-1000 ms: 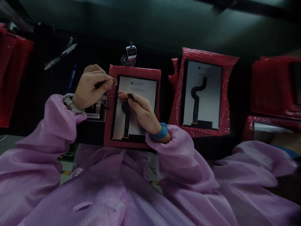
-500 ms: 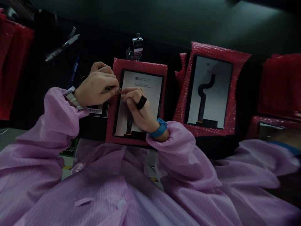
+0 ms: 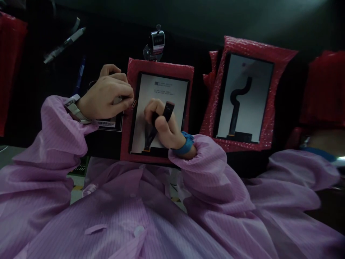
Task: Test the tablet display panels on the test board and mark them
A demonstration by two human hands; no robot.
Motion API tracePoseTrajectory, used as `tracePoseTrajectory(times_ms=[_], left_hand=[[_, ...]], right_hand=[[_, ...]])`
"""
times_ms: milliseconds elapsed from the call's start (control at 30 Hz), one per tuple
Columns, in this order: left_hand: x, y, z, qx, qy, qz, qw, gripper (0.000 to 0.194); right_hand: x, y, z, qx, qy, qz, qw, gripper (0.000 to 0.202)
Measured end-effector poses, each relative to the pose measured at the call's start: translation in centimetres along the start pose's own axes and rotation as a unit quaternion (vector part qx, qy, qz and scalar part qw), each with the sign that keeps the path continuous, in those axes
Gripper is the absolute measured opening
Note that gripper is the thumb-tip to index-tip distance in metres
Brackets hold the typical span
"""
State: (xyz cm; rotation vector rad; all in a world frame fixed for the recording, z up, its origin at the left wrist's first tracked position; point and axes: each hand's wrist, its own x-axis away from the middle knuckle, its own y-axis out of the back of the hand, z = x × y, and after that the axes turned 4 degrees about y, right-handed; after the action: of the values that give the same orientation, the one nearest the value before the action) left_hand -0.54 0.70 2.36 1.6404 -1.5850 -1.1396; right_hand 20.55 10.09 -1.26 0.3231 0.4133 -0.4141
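Note:
My right hand (image 3: 164, 124) is closed around a black flat flex cable (image 3: 169, 109), whose upper end sticks out above the thumb. This cable rises from the lower edge of a display panel (image 3: 175, 99), which lies back side up on red bubble wrap (image 3: 129, 75). To the left of the panel, my left hand (image 3: 106, 95) pinches a small orange-edged connector end (image 3: 134, 104) between thumb and fingertip. Beneath that hand, a dark board with a barcode label (image 3: 106, 124) is mostly hidden. The two hands are apart.
A second display panel (image 3: 244, 97) with its cable lies on red bubble wrap at the right. Behind the near panel stands a metal tally counter (image 3: 157, 43). A white pen (image 3: 64, 45) and a blue pen (image 3: 80, 75) lie left. Another person's sleeve (image 3: 299, 176) reaches in at right.
My right hand has drawn back from my left fingertips and now grips the flex cable, its end turned up. My left hand has moved slightly left, still pinching. The view has shifted a little.

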Motion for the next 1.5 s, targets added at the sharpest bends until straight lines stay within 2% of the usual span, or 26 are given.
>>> tracePoseTrajectory(times_ms=[67, 133, 300, 400, 500, 600, 667, 800, 867, 1033, 1233, 1500], left_hand=[[0.0, 0.0, 0.1, 0.005, -0.008, 0.0, 1.0, 0.03], [0.0, 0.1, 0.1, 0.01, -0.016, 0.003, 1.0, 0.029], [0.0, 0.3, -0.1, 0.032, -0.025, 0.012, 0.999, 0.03], [0.0, 0.3, -0.3, 0.04, -0.02, 0.017, 0.999, 0.029], [0.0, 0.5, -0.5, 0.047, -0.017, 0.019, 0.999, 0.029], [0.0, 0.6, -0.7, 0.061, -0.008, 0.026, 0.998, 0.03], [0.0, 0.7, -0.8, 0.065, -0.008, 0.031, 0.997, 0.028], [0.0, 0.6, -0.8, 0.065, -0.017, 0.026, 0.997, 0.026], [0.0, 0.5, -0.7, 0.065, -0.023, 0.019, 0.997, 0.027], [0.0, 0.4, -0.7, 0.065, -0.021, 0.033, 0.997, 0.028], [-0.2, 0.7, -1.1, 0.081, -0.026, 0.051, 0.995, 0.028], [-0.3, 0.5, -1.5, 0.07, -0.012, 0.051, 0.996, 0.028]], right_hand=[[0.0, 0.0, -0.1, -0.027, 0.027, 0.007, 0.999, 0.063], [0.0, -0.1, -0.1, -0.042, 0.022, 0.01, 0.999, 0.063], [-0.2, -0.1, 0.6, -0.025, -0.01, 0.034, 0.999, 0.039], [-0.4, -0.1, 0.9, 0.006, -0.011, 0.017, 1.0, 0.034], [-0.5, 0.0, 0.9, 0.05, -0.024, -0.004, 0.998, 0.039], [-0.4, 0.1, 0.8, 0.07, -0.02, 0.006, 0.997, 0.058], [-0.4, 0.2, 0.7, 0.077, -0.019, 0.014, 0.997, 0.061], [-0.5, 0.3, 0.4, 0.131, -0.025, 0.025, 0.991, 0.04], [-0.5, 0.3, 0.2, 0.154, -0.015, 0.021, 0.988, 0.036], [-0.6, 0.4, -0.1, 0.182, 0.011, 0.025, 0.983, 0.037], [-0.5, 0.5, 0.0, 0.181, -0.018, 0.056, 0.982, 0.038], [-0.4, 0.5, 0.1, 0.188, -0.023, 0.057, 0.98, 0.035]])
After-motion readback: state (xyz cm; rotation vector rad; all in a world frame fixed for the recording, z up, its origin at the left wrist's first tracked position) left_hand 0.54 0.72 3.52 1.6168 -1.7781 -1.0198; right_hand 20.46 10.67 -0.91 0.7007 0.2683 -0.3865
